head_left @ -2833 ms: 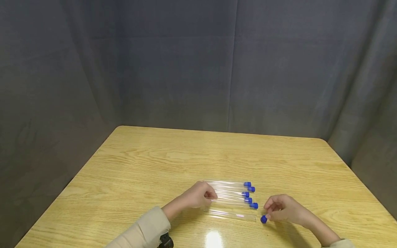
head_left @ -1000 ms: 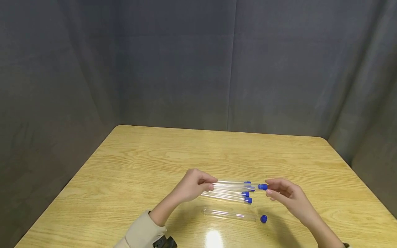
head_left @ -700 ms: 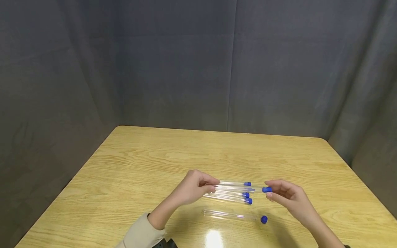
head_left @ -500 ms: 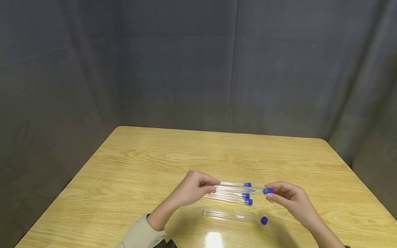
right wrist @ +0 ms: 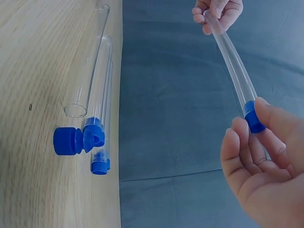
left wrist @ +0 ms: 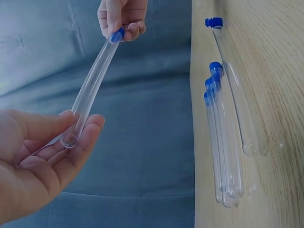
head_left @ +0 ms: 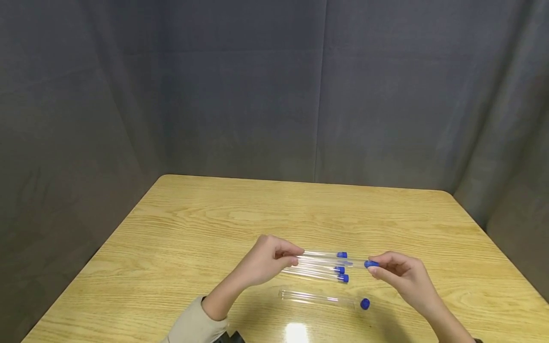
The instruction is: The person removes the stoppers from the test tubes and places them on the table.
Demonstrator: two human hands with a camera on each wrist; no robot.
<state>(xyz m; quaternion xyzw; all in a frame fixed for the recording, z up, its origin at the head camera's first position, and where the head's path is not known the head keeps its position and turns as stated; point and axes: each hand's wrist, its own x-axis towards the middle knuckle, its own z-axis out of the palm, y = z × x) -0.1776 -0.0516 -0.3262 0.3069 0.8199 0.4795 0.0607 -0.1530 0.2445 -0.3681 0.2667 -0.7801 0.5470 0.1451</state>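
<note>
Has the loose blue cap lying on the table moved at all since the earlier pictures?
No. The loose blue cap lies just off the open tube, as before.

Clear tube (head_left: 326, 261) w/ blue cap (head_left: 371, 263) held level above the bench, round closed end pinched in left hand (head_left: 266, 262), cap end pinched by right hand (head_left: 396, 274); cap on the tube's mouth, tube looks empty.

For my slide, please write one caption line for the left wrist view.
Left hand holds the closed end of a clear tube while the right hand pinches its blue cap.
</note>
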